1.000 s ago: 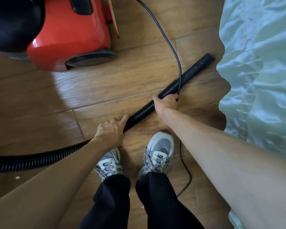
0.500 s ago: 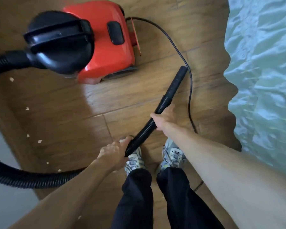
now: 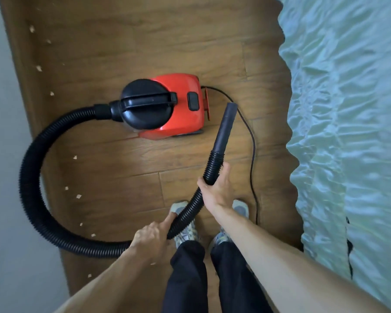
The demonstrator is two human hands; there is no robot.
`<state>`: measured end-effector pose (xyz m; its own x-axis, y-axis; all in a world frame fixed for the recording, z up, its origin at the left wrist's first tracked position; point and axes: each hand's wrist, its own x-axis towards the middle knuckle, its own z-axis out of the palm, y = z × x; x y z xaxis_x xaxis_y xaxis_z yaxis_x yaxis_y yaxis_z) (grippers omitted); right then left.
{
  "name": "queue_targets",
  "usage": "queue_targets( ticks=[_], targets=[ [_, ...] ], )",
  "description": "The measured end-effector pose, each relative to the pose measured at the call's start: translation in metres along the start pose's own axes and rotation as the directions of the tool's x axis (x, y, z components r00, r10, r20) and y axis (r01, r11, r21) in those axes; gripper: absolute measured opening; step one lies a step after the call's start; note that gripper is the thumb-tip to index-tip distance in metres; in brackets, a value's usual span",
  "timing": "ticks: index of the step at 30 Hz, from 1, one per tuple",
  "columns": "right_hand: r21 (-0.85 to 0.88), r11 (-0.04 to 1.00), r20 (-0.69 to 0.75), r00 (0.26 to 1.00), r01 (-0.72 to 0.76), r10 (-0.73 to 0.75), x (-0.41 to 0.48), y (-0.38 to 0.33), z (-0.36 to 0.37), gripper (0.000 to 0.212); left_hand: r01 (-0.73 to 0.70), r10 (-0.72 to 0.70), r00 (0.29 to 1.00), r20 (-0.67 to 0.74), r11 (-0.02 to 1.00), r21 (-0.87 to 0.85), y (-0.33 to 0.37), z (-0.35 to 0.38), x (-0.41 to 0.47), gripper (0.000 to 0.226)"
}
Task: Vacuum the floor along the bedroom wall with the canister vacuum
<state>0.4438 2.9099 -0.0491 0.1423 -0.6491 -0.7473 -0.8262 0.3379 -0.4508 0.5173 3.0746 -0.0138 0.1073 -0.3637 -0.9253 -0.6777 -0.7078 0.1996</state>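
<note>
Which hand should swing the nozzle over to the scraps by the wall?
Likely right: the right hand grips the hose just behind the nozzle, so it steers the tip toward the scraps. The left hand holds the hose farther back, by the shoes, better for feeding slack.

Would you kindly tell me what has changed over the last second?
The right hand has swung the nozzle from pointing at the bed to pointing forward, beside the red canister. Both hands keep their grip on the hose, the left hand lower down. Canister and cord seem unmoved.
</note>
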Motion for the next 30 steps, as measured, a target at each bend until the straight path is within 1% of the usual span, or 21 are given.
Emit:
queue_targets(
  ticks=[3,7,9,11,13,14,17,19,21,23,25,27,30],
  targets=[
    [0.04,0.993,-0.028,0.994,0.111,-0.11,-0.016,-0.022,-0.01,0.063,0.0,-0.005,0.999,-0.046,0.994,-0.111,0.0,-0.01,-0.012,0.067],
    [0.067,0.955,0.013,0.957,0.288,-0.29,-0.041,-0.056,-0.024,0.068,0.025,-0.063,0.987,-0.148,0.969,-0.245,-0.002,-0.02,-0.024,0.068],
    [0.075,0.92,0.077,0.917,0.385,-0.39,-0.052,-0.072,-0.027,0.068,0.012,-0.077,0.977,-0.201,0.952,-0.307,-0.004,-0.02,-0.029,0.066],
    [0.091,0.873,0.166,0.857,0.478,-0.487,-0.061,-0.088,-0.026,0.068,-0.016,-0.085,0.967,-0.242,0.921,-0.389,-0.009,-0.019,-0.035,0.067],
    [0.075,0.83,0.255,0.794,0.553,-0.552,-0.065,-0.102,-0.023,0.071,-0.05,-0.089,0.961,-0.262,0.875,-0.482,-0.014,-0.019,-0.042,0.066],
    [0.061,0.812,0.299,0.765,0.581,-0.57,-0.067,-0.108,-0.021,0.072,-0.089,-0.077,0.956,-0.281,0.841,-0.533,-0.018,-0.019,-0.046,0.062],
    [0.038,0.765,0.443,0.675,0.643,-0.59,-0.072,-0.133,-0.017,0.073,-0.235,-0.022,0.93,-0.367,0.733,-0.638,-0.029,-0.024,-0.063,0.054],
    [0.029,0.744,0.557,0.608,0.668,-0.567,-0.071,-0.149,-0.009,0.074,-0.285,-0.033,0.914,-0.405,0.659,-0.696,-0.035,-0.023,-0.069,0.056],
    [0.032,0.71,0.639,0.532,0.703,-0.556,-0.072,-0.162,0.002,0.077,-0.331,-0.061,0.893,-0.446,0.582,-0.742,-0.036,-0.02,-0.073,0.061],
    [0.044,0.676,0.719,0.446,0.736,-0.533,-0.073,-0.176,0.011,0.079,-0.371,-0.088,0.87,-0.485,0.529,-0.763,-0.033,-0.019,-0.077,0.064],
    [0.045,0.647,0.807,0.355,0.761,-0.472,-0.073,-0.191,0.018,0.081,-0.382,-0.14,0.857,-0.495,0.472,-0.795,-0.029,-0.018,-0.079,0.066],
    [0.036,0.608,0.87,0.274,0.793,-0.409,-0.074,-0.205,0.025,0.084,-0.382,-0.198,0.842,-0.502,0.438,-0.814,-0.026,-0.015,-0.082,0.066],
    [0.025,0.543,0.923,0.189,0.84,-0.335,-0.079,-0.22,0.038,0.086,-0.399,-0.295,0.803,-0.518,0.38,-0.835,-0.02,-0.008,-0.09,0.068]
  ],
)
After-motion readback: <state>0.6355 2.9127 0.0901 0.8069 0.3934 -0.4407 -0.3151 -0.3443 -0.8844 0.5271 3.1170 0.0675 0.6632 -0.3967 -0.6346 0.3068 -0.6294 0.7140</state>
